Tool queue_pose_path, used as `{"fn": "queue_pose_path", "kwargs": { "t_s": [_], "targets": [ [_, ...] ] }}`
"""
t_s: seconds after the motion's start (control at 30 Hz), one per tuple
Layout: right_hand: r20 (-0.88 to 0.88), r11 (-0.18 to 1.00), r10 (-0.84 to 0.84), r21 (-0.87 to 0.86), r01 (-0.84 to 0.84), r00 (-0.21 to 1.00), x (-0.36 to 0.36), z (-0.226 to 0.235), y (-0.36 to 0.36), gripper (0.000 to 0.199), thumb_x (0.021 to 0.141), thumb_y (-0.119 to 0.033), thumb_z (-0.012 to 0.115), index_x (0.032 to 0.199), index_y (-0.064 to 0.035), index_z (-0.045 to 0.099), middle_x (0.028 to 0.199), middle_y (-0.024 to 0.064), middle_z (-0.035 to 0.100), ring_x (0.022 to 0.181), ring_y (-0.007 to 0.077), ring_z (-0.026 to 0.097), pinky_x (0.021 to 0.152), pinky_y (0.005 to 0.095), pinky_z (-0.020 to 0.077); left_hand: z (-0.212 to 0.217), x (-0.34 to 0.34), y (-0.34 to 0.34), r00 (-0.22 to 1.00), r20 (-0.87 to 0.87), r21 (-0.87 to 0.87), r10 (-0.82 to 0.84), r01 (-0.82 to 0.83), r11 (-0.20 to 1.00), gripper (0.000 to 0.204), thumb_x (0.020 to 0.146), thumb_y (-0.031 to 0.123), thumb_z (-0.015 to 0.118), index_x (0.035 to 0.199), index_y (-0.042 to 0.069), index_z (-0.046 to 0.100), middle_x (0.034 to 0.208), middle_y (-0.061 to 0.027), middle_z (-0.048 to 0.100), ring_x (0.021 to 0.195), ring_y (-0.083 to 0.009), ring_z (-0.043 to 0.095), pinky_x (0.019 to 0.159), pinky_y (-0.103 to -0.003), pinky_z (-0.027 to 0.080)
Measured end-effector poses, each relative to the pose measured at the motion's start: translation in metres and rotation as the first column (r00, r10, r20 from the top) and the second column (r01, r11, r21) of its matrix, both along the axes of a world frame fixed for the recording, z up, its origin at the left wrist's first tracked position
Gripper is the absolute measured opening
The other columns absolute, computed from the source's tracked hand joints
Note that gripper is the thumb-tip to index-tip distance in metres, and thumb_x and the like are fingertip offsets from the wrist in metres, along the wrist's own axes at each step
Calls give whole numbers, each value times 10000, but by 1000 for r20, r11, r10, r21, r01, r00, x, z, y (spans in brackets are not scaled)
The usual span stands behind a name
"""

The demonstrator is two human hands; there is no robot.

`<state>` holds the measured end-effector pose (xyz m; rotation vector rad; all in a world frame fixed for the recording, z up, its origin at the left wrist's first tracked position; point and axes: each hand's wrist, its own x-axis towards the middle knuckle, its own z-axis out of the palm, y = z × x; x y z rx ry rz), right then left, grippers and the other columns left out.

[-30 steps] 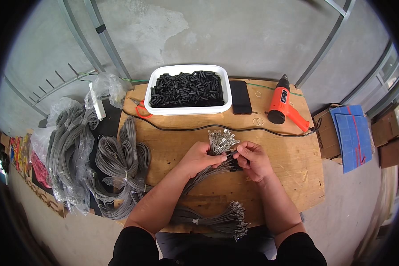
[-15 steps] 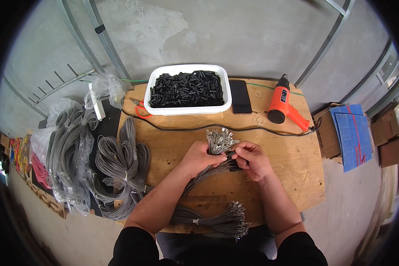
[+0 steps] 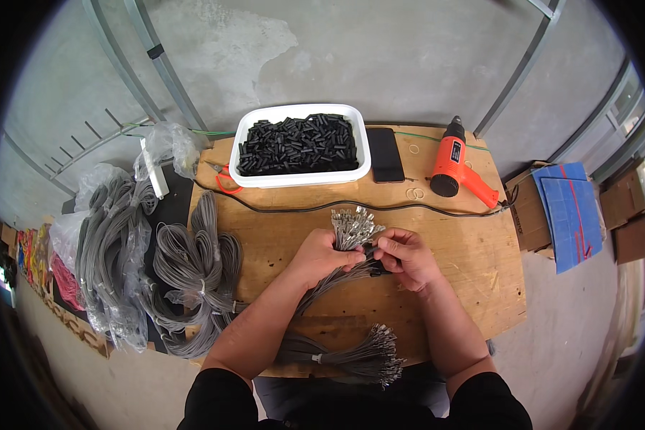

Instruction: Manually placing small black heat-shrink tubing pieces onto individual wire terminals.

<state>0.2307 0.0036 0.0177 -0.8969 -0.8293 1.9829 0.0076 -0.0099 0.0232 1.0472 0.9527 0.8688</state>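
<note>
Resting over the middle of the wooden surface (image 3: 444, 287), a bundle of grey wires (image 3: 347, 247) is gripped by the closed left hand (image 3: 327, 254) while one end is pinched by the right hand (image 3: 405, 256).

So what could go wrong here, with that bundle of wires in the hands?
The left hand grips the wire bundle loosely fanned at its metal tips; a few wires could slip out or tangle as the right hand works on one. The second bundle lies at the table edge nearest the person and might get knocked off by a forearm. The heat gun cord crosses the table just behind the hands and could snag.
</note>
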Motion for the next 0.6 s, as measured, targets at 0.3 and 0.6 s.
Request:
{"fn": "queue_pose_path", "kwargs": {
  "t_s": [0.3, 0.6],
  "targets": [
    [-15, 990, -100, 100, 101, 995, 5, 7, 0, 139, 906, -45, 704, 1033, -6, 663, 771, -4, 610, 540, 37, 429, 471, 188, 313, -2, 3, -2, 992, -129, 81, 6, 4, 997, 110, 859, 59, 761, 949, 13, 717, 868, -3, 695, 796, -76, 616, 735, -240, 506],
    [4, 980, -161, 119, 159, 987, -3, -3, -1, 80, 925, -59, 684, 988, -10, 672, 750, -14, 591, 564, 31, 436, 488, 178, 319, -10, 7, -2, 974, -220, 179, -46, 87, 980, 111, 836, 65, 762, 906, 18, 690, 762, 16, 635, 658, -70, 552, 602, -233, 437]
  ]
}}
